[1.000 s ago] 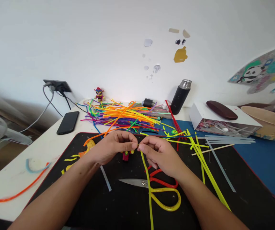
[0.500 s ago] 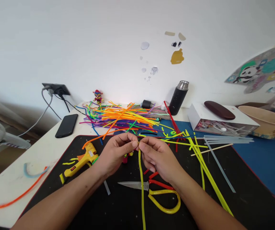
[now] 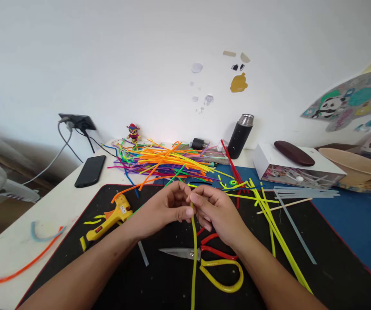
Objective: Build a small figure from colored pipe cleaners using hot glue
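Observation:
A yellow-green pipe cleaner point(image 3: 194, 258) hangs from between my fingertips toward the front edge of the view. My left hand point(image 3: 171, 206) is closed, its thumb and fingers pinching near the upper end. Touching it at the fingertips, my right hand point(image 3: 216, 213) also pinches that end. The fingers hide the tip. Below the hands, scissors point(image 3: 198, 255) with one red and one yellow handle lie on the black mat point(image 3: 153, 288), and the pipe cleaner passes over their blades. A yellow glue gun point(image 3: 112, 218) lies left of my left hand.
Behind the hands is a pile of colourful pipe cleaners point(image 3: 169, 161). Yellow-green stems point(image 3: 282, 241) and clear glue sticks point(image 3: 297, 230) lie to the right. A phone point(image 3: 90, 171), a black flask point(image 3: 240, 137), a white box point(image 3: 301, 170) and a small figure point(image 3: 133, 132) stand farther out.
My left thumb has moved slightly right and down along the pipe cleaner. The hands sit closer together, and the hanging length has shifted slightly. The view has tilted up a little.

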A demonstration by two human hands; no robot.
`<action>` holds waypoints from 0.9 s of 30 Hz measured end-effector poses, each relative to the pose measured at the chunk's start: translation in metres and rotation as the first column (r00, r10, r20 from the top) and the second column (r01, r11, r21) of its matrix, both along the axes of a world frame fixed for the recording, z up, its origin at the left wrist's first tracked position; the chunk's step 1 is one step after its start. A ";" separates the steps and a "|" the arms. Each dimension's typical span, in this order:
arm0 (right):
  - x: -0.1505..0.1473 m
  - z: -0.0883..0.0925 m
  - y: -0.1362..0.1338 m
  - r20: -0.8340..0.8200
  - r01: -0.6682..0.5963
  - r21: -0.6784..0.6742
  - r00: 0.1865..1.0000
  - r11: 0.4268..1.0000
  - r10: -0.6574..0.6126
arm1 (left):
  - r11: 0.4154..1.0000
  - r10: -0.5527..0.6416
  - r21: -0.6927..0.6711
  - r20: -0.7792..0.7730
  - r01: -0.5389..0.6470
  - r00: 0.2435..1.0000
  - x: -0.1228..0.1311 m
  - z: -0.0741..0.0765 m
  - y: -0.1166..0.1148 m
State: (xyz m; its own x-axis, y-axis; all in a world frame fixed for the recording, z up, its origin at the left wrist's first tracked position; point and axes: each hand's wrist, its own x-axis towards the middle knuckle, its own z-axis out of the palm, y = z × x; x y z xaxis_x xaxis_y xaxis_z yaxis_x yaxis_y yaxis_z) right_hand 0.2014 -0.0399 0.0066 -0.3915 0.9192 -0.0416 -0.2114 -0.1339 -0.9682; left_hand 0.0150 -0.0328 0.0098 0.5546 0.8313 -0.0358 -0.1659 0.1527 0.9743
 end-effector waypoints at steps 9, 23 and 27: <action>0.001 -0.004 0.002 0.037 0.058 0.022 0.998 0.998 -0.058 | 0.992 -0.129 0.001 -0.104 0.130 0.986 -0.001 0.001 0.000; 0.003 -0.004 0.007 0.042 0.106 -0.012 0.994 0.994 -0.105 | 0.909 0.362 0.277 -0.149 -0.313 0.920 -0.025 0.014 0.012; 0.003 -0.005 0.007 0.030 0.167 0.006 0.985 0.986 -0.167 | 0.844 0.388 0.342 0.142 -0.413 0.910 -0.033 0.021 0.001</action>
State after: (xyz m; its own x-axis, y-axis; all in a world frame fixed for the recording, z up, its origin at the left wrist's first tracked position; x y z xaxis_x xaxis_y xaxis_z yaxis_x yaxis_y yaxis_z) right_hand 0.2044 -0.0324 0.0014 -0.2311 0.9718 -0.0475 -0.2014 -0.0956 -0.9748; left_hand -0.0181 -0.0318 0.0304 0.1609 0.9303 0.3296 -0.2014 -0.2959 0.9337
